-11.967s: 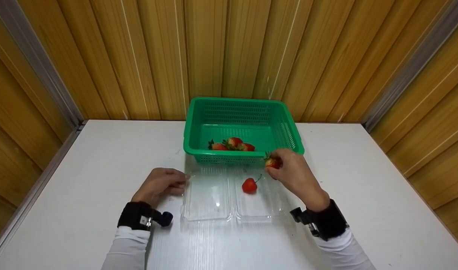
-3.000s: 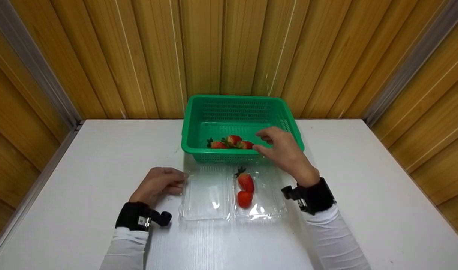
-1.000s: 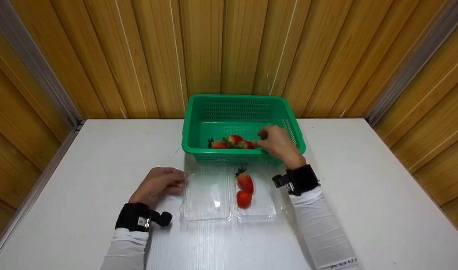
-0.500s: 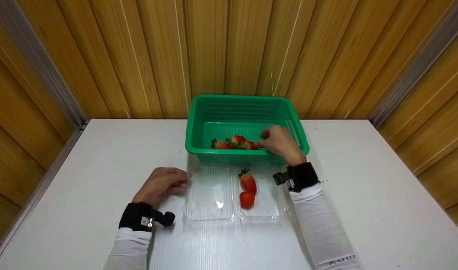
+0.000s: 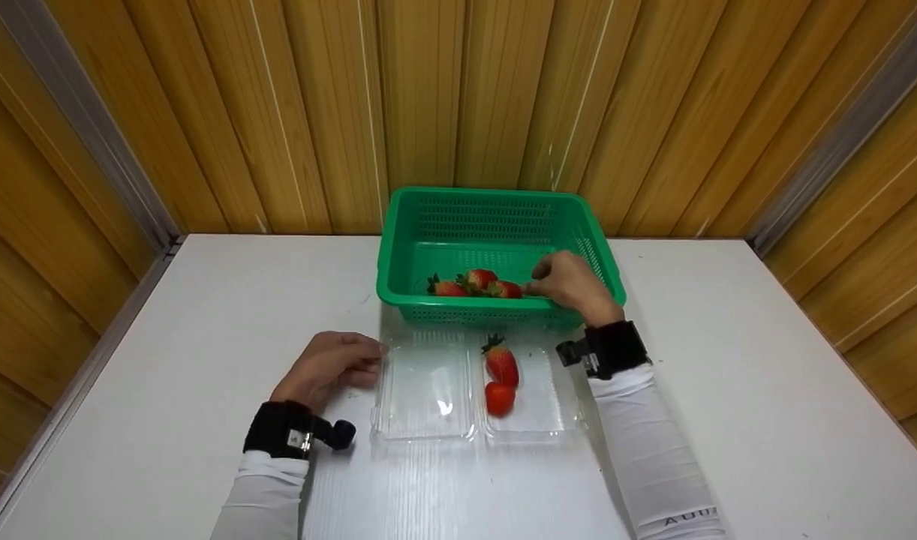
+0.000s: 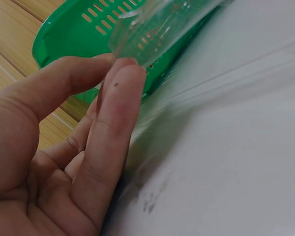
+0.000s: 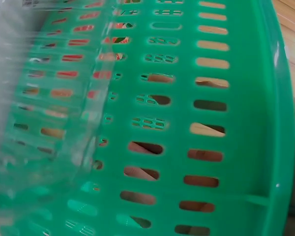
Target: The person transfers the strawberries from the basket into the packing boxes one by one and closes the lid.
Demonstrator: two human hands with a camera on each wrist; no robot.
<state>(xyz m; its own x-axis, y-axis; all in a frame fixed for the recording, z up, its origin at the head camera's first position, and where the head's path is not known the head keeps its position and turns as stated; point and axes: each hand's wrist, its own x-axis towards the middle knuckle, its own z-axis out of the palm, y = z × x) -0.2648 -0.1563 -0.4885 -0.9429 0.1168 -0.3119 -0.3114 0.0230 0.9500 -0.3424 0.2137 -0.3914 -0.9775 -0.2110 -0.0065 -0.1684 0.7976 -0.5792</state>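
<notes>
Pinching the left edge of the clear plastic clamshell (image 5: 427, 386), which lies unfolded on the white counter (image 5: 729, 390), I have my left fingers (image 6: 115, 108) clasped on it, while my bent right fingers (image 5: 545, 286) are inside the green perforated basket (image 5: 458, 316), just beside the rightmost strawberry (image 5: 508, 289); I cannot tell whether they grip it. Two more strawberries (image 5: 482, 277) lie beside that one, along the basket's front wall. In the clamshell's right half, a leafy strawberry (image 5: 502, 366) lies against a rounder red fruit (image 5: 500, 399)
</notes>
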